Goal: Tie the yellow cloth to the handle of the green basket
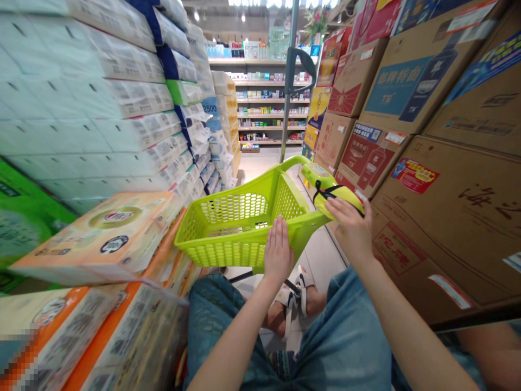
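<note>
A lime-green shopping cart with a perforated basket stands in front of my knees, slightly turned. My left hand lies on the basket's near rim, its fingers straight and close together. At the cart's right end, my right hand is closed over a yellow-green handle part with a black strap tied across it. What that part is exactly, I cannot make out. Nothing shows on the visible part of the basket floor.
Stacked tissue packs rise on the left, with an orange tissue pack close to the basket. Cardboard cartons wall the right side. Ahead are a grey pole with a loop handle and stocked shelves.
</note>
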A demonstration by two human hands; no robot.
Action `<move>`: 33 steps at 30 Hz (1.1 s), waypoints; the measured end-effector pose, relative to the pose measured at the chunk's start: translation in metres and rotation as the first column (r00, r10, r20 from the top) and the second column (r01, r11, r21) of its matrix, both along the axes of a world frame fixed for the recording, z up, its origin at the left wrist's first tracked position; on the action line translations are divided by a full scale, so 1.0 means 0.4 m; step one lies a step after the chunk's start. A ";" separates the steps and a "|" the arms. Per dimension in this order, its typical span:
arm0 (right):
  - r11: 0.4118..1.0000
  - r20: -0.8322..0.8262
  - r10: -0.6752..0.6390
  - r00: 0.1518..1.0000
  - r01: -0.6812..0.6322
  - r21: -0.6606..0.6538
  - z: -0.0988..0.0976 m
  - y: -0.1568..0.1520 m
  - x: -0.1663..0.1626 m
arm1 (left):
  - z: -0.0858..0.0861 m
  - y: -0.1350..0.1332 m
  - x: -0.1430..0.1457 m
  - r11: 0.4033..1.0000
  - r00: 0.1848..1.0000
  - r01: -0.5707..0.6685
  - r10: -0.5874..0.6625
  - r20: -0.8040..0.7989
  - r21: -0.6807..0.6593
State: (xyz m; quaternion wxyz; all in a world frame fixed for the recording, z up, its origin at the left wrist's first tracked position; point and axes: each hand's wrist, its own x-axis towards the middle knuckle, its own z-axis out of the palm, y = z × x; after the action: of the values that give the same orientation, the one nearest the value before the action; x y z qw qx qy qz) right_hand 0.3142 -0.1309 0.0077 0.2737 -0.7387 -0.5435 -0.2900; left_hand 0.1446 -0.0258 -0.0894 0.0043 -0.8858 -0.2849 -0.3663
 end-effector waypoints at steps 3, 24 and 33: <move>0.990 -0.060 -0.104 0.993 0.109 0.088 0.010 0.008 0.023 | 0.001 -0.002 0.000 1.000 1.000 0.007 -0.006 0.012 -0.015; 0.999 -0.130 0.023 0.991 -0.020 0.025 0.048 0.002 0.140 | 0.017 -0.014 -0.002 0.998 0.998 0.028 -0.025 0.056 -0.055; 0.992 -0.071 0.113 0.991 -0.108 0.062 0.039 -0.005 0.125 | 0.037 0.014 -0.007 0.982 0.974 0.137 -0.110 0.199 -0.130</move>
State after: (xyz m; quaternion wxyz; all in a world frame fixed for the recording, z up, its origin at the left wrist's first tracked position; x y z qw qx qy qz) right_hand 0.3643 -0.1327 0.0234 0.3308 -0.7093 -0.5643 -0.2626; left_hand 0.1418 -0.0202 -0.0745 -0.1094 -0.8607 -0.2539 -0.4276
